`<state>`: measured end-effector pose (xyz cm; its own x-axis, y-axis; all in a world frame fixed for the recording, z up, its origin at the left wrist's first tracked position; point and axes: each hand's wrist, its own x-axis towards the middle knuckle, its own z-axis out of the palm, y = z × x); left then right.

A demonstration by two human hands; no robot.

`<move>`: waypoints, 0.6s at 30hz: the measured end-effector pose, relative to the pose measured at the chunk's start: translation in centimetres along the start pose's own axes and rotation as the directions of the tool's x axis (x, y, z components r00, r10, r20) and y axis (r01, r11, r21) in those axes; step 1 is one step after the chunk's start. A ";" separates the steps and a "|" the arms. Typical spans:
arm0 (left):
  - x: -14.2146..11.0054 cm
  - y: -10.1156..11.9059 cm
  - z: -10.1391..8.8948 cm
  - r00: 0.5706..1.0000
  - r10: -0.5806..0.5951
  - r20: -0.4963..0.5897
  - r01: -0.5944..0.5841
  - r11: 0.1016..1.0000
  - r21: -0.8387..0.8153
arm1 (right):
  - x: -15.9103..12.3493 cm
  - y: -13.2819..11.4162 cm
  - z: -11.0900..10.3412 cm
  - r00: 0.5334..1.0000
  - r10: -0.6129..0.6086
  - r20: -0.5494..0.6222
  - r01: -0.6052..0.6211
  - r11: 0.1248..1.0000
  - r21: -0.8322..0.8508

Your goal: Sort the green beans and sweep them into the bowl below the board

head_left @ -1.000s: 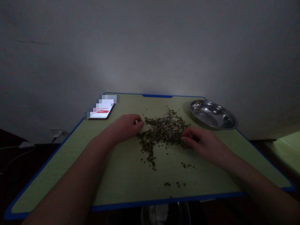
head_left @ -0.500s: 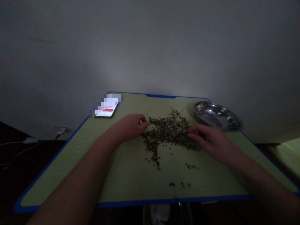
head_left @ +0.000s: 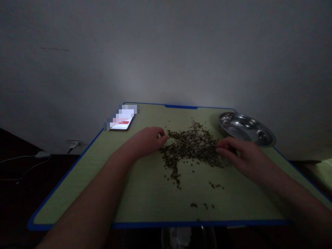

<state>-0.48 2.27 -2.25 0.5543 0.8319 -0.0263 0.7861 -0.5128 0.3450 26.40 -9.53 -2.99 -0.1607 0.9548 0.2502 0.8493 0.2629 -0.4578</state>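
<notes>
Small dark grains like seeds or peppercorns lie in a loose, spread-out patch on the pale green tabletop. At the patch's left edge is my left hand, thumb and forefinger brought together in a pinch. On the opposite edge my right hand also pinches, its fingertips touching or just over the grains. Whatever either pinch holds is too small to see. Behind my right hand rests a shiny metal bowl, partly covered by that hand.
A phone with a lit screen lies at the table's far left. Stray grains are scattered towards the near edge. Below that edge another metal vessel shows. A wall stands behind the table; a plug with cables is at left.
The whole view has shifted slightly, so everything sits a little further right. My right hand has moved slightly right across the grains' edge; my left hand stays about where it was.
</notes>
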 end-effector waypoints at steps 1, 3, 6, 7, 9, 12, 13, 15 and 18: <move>0.0 0.0 0.0 1.000 0.003 0.000 -0.003 1.000 -0.001 | 0.0 0.1 -0.2 1.000 0.006 -0.027 -0.006 1.000 0.004; 0.0 -0.1 0.0 1.000 0.010 0.001 -0.010 1.000 -0.004 | -0.1 0.3 -0.4 0.998 0.015 -0.069 -0.015 1.000 0.007; 0.0 -0.1 0.0 1.000 0.006 -0.002 -0.006 1.000 -0.005 | -0.2 0.2 -0.4 0.999 0.002 -0.032 -0.002 1.000 -0.008; 0.0 -0.1 0.0 1.000 0.000 -0.001 0.000 1.000 -0.005 | -0.2 0.1 -0.3 1.000 -0.005 -0.017 0.005 1.000 -0.014; 0.0 -0.1 0.0 1.000 -0.012 0.005 0.012 1.000 -0.008 | -0.2 -0.1 -0.1 1.000 -0.006 -0.011 0.006 1.000 -0.025; 0.0 -0.1 -0.1 1.000 -0.016 0.005 0.016 1.000 -0.006 | -0.3 -0.2 0.1 1.000 -0.002 -0.008 0.002 0.999 -0.034; -0.1 -0.1 -0.1 1.000 -0.011 0.002 0.011 1.000 -0.006 | -0.4 -0.2 0.2 1.000 -0.005 0.002 0.006 0.999 -0.036; -0.1 -0.1 0.0 1.000 0.007 -0.008 -0.007 1.000 -0.008 | -0.4 0.0 0.3 1.000 -0.012 0.025 0.012 0.999 -0.030; -0.1 -0.2 0.1 1.000 0.022 -0.016 -0.022 1.000 -0.007 | -0.2 0.4 0.2 0.999 -0.016 0.050 0.016 1.000 -0.009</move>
<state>-0.71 2.27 -2.38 0.5668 0.8239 -0.0035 0.7719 -0.5295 0.3520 26.71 -9.56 -3.42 -0.1989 0.9563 0.2144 0.8509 0.2771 -0.4464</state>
